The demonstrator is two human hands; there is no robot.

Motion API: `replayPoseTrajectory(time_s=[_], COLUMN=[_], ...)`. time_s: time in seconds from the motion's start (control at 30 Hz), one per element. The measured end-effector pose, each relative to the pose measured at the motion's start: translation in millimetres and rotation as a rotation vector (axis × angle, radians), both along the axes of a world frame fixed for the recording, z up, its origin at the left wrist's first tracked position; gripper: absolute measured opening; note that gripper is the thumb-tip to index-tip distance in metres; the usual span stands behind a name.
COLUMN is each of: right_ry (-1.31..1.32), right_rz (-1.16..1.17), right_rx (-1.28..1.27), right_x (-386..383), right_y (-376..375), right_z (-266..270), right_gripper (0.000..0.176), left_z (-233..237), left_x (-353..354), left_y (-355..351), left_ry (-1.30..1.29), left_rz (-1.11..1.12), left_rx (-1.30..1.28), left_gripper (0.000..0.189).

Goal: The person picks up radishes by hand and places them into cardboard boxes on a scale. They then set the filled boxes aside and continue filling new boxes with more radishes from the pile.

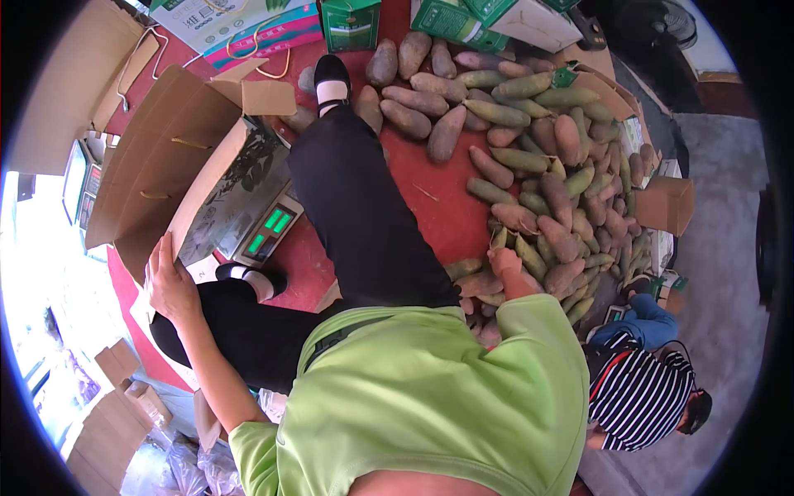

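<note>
My left hand (171, 285) is at the near edge of an open cardboard box (190, 194), its fingers bent over the rim. The box stands tilted on a digital scale (269, 231) with lit green displays. My right hand (505, 264) is down at the near-left side of a big heap of radishes (562, 186), some green, some reddish-brown with soil. Its fingers are closed around a green radish (499, 238), of which only a small end shows.
Printed gift boxes (351, 25) stand at the far side of the red floor covering (422, 194). Cardboard cartons (662, 207) border the heap on the right. Another person in a striped shirt (641, 388) crouches at lower right. Plastic bags (186, 467) lie at lower left. A fan (670, 25) stands at upper right.
</note>
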State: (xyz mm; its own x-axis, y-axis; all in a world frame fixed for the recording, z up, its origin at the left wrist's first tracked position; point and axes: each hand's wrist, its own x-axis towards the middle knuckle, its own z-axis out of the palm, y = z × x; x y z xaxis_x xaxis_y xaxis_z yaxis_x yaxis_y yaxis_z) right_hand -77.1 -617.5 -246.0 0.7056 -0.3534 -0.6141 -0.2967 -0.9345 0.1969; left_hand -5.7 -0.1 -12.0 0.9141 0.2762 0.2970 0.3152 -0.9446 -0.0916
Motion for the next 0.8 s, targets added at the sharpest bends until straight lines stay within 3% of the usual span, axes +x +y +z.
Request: replayPoseTrajectory(time_s=[0.1, 0.2, 0.3, 0.33, 0.37, 0.43, 0.5, 0.6, 0.8], right_ry=[0.07, -0.321, -0.471, -0.636, -0.645, -0.641, -0.657, -0.666, -0.78], right_rz=[-0.103, -0.298, -0.423, -0.05, -0.046, -0.579, -0.484, -0.473, -0.662], right_rx=[0.033, 0.195, 0.362, 0.32, 0.321, 0.545, 0.493, 0.489, 0.806], right_x=[-2, -10, 7, 11, 12, 26, 33, 43, 94], right_y=[-3, -18, -34, -38, -40, -20, -21, -14, 19], right_z=[4, -14, -18, -21, -21, 13, 14, 25, 92], right_gripper=[0.035, 0.039, 0.038, 0.039, 0.039, 0.039, 0.039, 0.039, 0.042], left_z=[2, 5, 6, 6, 7, 10, 11, 10, 13], left_x=[0, 0, 0, 0, 0, 0, 1, 0, 0], left_y=[-1, -3, -3, -3, -3, -5, -7, -5, -4], left_ry=[0.007, 0.029, 0.021, 0.013, 0.029, 0.034, 0.009, 0.027, 0.043], left_rz=[0.014, 0.036, 0.034, 0.033, 0.032, 0.039, 0.028, 0.036, 0.037], left_rx=[-0.008, -0.02, -0.044, -0.045, -0.049, -0.053, -0.019, -0.054, -0.082], left_gripper=[0.044, 0.044, 0.044, 0.044, 0.044, 0.044, 0.035, 0.038, 0.041])
